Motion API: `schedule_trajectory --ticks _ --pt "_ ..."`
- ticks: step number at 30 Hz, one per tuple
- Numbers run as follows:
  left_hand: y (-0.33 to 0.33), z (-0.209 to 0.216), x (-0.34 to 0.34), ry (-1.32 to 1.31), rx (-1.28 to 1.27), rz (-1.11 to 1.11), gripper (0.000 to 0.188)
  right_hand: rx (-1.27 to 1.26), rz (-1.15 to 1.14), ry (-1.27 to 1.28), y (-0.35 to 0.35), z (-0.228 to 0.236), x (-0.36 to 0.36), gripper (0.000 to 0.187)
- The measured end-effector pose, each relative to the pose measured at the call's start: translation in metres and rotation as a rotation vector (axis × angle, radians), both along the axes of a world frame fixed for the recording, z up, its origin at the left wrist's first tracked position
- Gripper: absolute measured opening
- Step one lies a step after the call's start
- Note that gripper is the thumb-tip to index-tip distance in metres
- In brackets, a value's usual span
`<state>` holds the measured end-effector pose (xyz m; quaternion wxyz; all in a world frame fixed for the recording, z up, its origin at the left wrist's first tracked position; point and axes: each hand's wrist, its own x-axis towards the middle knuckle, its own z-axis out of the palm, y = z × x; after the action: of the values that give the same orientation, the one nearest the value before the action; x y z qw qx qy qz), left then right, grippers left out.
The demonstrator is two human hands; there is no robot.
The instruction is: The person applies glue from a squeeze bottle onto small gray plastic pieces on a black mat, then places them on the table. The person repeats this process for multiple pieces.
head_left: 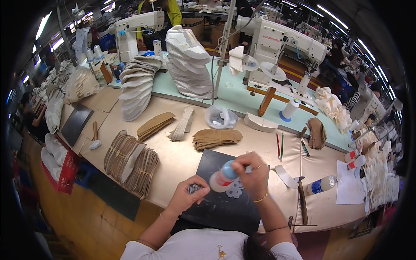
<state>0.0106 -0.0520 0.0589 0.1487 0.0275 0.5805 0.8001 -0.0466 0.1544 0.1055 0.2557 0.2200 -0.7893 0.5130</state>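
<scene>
Tan worktable (175, 158) w/ black mat (229, 212); L hand (185, 195) curled round grey stack (194, 188); R hand (253, 174) grips blue-capped bottle (222, 177)

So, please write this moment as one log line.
left hand: holds small grey stack; right hand: holds tilted blue-topped bottle; nearby: black mat

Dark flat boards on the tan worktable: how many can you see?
2. One black board lies below the bottle in the right hand; another dark board lies toward the left end of the worktable. Any under the piles would be hidden.
</scene>
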Motion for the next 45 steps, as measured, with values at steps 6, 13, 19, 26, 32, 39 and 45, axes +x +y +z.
schedule_trajectory --ticks 6,13,19,26,32,39,45 --pt "-0.002 0.007 -0.002 0.475 -0.461 0.206 0.034 0.081 0.079 0.192 -0.041 -0.029 0.015 0.018" --pt "0.006 0.025 -0.005 0.54 -0.63 0.3 0.03 0.251 0.136 0.28 -0.042 -0.014 0.017 0.017" --pt "0.011 0.018 -0.01 0.588 -0.609 0.296 0.025 0.444 0.246 0.172 -0.022 0.013 0.017 0.015" --pt "0.017 0.022 -0.009 0.603 -0.679 0.307 0.022 0.624 0.249 0.083 -0.021 0.029 0.015 0.012" --pt "0.016 0.022 -0.007 0.661 -0.719 0.302 0.021 0.777 0.371 -0.009 -0.015 0.033 0.009 0.012" --pt "0.016 0.025 -0.006 0.672 -0.702 0.251 0.021 0.577 0.483 -0.373 -0.005 0.024 0.01 0.014" --pt "0.014 0.024 -0.007 0.659 -0.679 0.223 0.02 -0.021 0.428 -0.728 0.009 0.038 0.0 0.011"
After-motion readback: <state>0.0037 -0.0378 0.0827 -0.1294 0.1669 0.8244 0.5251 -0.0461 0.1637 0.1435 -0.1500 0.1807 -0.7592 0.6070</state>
